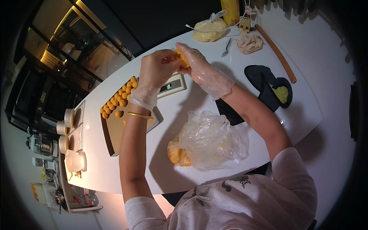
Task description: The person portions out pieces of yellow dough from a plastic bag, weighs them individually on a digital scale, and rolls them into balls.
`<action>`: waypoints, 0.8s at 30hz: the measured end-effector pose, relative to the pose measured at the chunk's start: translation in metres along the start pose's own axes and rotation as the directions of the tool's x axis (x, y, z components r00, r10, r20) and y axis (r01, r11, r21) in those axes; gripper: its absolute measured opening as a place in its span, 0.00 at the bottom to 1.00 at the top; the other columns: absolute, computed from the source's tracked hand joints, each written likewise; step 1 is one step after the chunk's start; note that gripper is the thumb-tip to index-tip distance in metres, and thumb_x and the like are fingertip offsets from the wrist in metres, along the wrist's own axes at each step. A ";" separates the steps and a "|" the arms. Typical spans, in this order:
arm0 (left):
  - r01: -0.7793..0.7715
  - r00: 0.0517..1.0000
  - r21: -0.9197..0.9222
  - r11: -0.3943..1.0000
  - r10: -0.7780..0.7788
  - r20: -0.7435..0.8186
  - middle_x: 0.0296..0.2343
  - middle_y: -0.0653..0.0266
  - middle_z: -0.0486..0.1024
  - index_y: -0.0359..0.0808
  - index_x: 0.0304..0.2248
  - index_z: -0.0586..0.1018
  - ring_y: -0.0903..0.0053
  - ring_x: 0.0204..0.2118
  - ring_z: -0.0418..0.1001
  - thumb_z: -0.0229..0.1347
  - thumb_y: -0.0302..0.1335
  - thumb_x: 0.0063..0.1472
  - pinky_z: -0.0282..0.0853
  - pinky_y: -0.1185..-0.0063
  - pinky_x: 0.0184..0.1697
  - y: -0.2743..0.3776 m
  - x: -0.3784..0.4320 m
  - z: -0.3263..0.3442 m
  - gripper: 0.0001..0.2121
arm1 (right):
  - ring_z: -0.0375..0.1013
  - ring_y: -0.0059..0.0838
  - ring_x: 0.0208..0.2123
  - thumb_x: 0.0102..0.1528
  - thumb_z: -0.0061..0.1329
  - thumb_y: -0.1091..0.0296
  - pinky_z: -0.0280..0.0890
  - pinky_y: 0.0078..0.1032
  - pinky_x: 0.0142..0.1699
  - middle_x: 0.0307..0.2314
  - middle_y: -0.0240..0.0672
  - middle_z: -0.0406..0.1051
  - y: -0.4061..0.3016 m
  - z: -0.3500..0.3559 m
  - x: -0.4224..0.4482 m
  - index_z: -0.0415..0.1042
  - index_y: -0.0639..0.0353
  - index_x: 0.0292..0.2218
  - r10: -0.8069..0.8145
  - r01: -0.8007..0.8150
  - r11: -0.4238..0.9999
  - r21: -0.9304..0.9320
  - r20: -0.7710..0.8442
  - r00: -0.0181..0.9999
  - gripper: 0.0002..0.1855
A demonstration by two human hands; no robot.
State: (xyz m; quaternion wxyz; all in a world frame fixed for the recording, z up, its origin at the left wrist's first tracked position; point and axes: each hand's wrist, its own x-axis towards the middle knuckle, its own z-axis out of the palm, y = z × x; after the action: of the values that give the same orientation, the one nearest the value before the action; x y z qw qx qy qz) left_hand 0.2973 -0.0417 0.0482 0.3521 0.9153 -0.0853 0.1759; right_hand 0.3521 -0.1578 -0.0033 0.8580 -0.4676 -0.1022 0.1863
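Observation:
Both hands wear clear plastic gloves and meet above the far part of the white table. My right hand (198,61) grips a crumbly orange-yellow lump of filling (182,59) between thumb and fingers. The bent fingers of my left hand (157,67) press on the lump from the other side. Just below them lies a white digital kitchen scale (175,85) with a lit display, partly covered by my left hand. A tray (115,135) with several orange balls (124,92) is partly hidden behind my left forearm. Nearer to me, a crumpled clear plastic bag (211,141) lies by a wrapped orange mass (178,153).
At the far edge sit a tied bag of pale dough (210,30) and a yellow cylinder (231,12). A wooden rolling pin (276,53), crumpled brown paper (249,43) and a dark cloth item (266,83) lie right. White cups (63,143) and a wire rack (77,126) stand left.

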 end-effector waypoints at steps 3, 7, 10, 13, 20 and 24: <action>0.019 1.000 0.023 1.000 -0.019 -0.022 0.24 0.58 0.76 0.26 0.34 0.76 0.79 0.26 0.75 0.58 0.23 0.48 0.70 0.85 0.30 -0.001 0.000 0.005 0.13 | 0.66 0.18 0.21 0.55 0.39 0.48 0.64 0.14 0.25 0.25 0.33 0.67 0.002 0.003 -0.001 0.65 0.59 0.33 0.001 -0.001 1.000 -0.006 -0.047 0.999 0.20; 0.018 1.000 0.030 0.999 -0.018 -0.016 0.25 0.58 0.76 0.26 0.34 0.77 0.79 0.25 0.74 0.58 0.24 0.49 0.69 0.84 0.30 -0.010 0.001 0.009 0.12 | 0.66 0.19 0.21 0.55 0.39 0.48 0.63 0.14 0.25 0.25 0.34 0.67 0.005 0.002 0.001 0.64 0.59 0.34 0.015 -0.015 1.000 -0.008 -0.061 0.998 0.20; 0.090 0.996 -0.272 0.958 -0.090 0.011 0.26 0.60 0.76 0.28 0.35 0.77 0.80 0.25 0.74 0.57 0.25 0.51 0.69 0.84 0.29 -0.019 0.003 0.002 0.12 | 0.66 0.20 0.21 0.55 0.40 0.48 0.63 0.14 0.24 0.26 0.34 0.67 0.004 -0.005 0.003 0.64 0.58 0.35 0.013 -0.012 0.999 0.038 -0.035 0.999 0.20; 0.140 0.990 -0.347 0.927 -0.140 0.023 0.26 0.61 0.76 0.29 0.36 0.77 0.81 0.25 0.73 0.57 0.25 0.52 0.69 0.84 0.28 -0.023 0.003 -0.008 0.12 | 0.66 0.20 0.21 0.54 0.40 0.48 0.64 0.14 0.25 0.27 0.33 0.67 -0.001 -0.006 0.004 0.64 0.57 0.35 0.064 -0.063 0.998 0.010 -0.094 0.994 0.20; 0.014 0.997 -0.015 1.000 -0.015 -0.075 0.26 0.57 0.77 0.27 0.34 0.78 0.80 0.27 0.74 0.58 0.22 0.49 0.69 0.86 0.30 -0.021 0.000 0.019 0.11 | 0.67 0.19 0.27 0.53 0.44 0.49 0.65 0.14 0.28 0.27 0.31 0.66 0.009 -0.002 0.002 0.65 0.55 0.35 -0.019 0.024 0.999 0.049 -0.086 0.996 0.19; 0.016 0.993 -0.073 0.997 -0.025 -0.120 0.25 0.57 0.77 0.28 0.33 0.78 0.78 0.26 0.75 0.57 0.22 0.49 0.69 0.85 0.30 -0.023 0.002 0.020 0.10 | 0.66 0.19 0.31 0.51 0.47 0.54 0.65 0.16 0.32 0.30 0.30 0.65 0.007 -0.012 0.006 0.66 0.55 0.34 -0.047 0.043 0.993 0.110 0.037 0.998 0.15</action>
State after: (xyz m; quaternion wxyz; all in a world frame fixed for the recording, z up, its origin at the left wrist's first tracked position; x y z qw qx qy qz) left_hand 0.3111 -0.0380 0.0212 0.3912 0.8905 -0.0609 0.2240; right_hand 0.3599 -0.1614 -0.0153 0.8842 -0.4136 -0.1192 0.1814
